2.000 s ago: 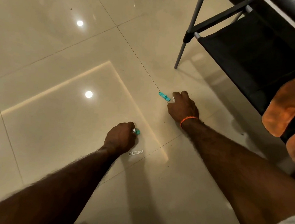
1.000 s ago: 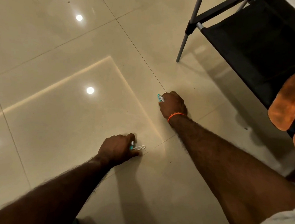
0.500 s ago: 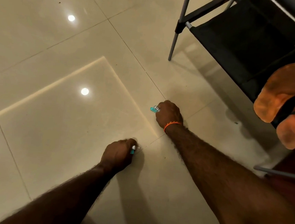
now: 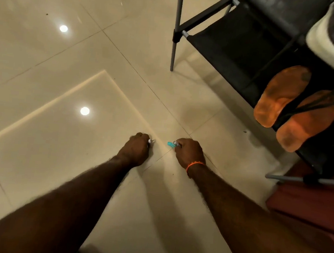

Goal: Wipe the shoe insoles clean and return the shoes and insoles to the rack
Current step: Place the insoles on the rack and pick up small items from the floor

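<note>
Two orange insoles (image 4: 280, 95) lie smudged on the black rack (image 4: 234, 43). The left grip (image 4: 137, 150) curls round a small white item (image 4: 151, 140). The right grip (image 4: 190, 153) pinches a teal clip (image 4: 170, 144).

We count two hands (image 4: 137, 149) (image 4: 189, 153), two orange insoles (image 4: 280, 95) (image 4: 306, 123) on one black rack (image 4: 238, 42), one pale shoe (image 4: 333, 35), one teal clip (image 4: 170, 144), one orange wristband (image 4: 194, 165), and two bright light reflections (image 4: 63, 28) (image 4: 84, 111).
</note>
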